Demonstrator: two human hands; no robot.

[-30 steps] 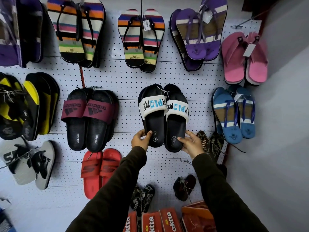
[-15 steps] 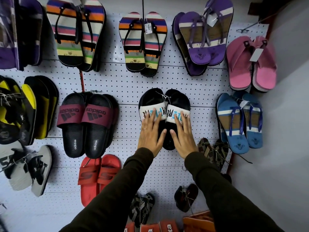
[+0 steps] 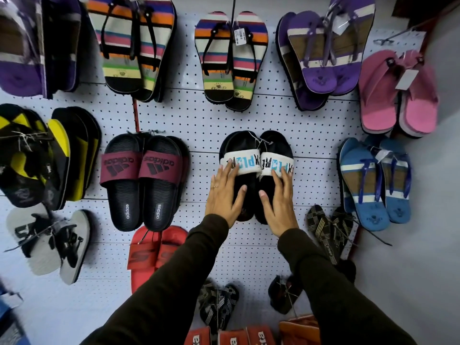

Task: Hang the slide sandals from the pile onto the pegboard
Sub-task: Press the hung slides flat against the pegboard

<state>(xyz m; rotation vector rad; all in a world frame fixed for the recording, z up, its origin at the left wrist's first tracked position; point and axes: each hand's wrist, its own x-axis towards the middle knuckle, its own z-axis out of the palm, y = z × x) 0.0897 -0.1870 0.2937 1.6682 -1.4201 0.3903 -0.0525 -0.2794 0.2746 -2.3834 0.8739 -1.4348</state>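
While flat on black foam slides | both hands — perforated pegboard

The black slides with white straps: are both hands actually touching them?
Touching. The head view shows the left hand and the right hand lying flat, fingers spread, on the black slides with white straps.

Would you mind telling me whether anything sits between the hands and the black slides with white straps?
Nothing visible does: the left hand and right hand lie flat on the black slides, already hanging on the pegboard.
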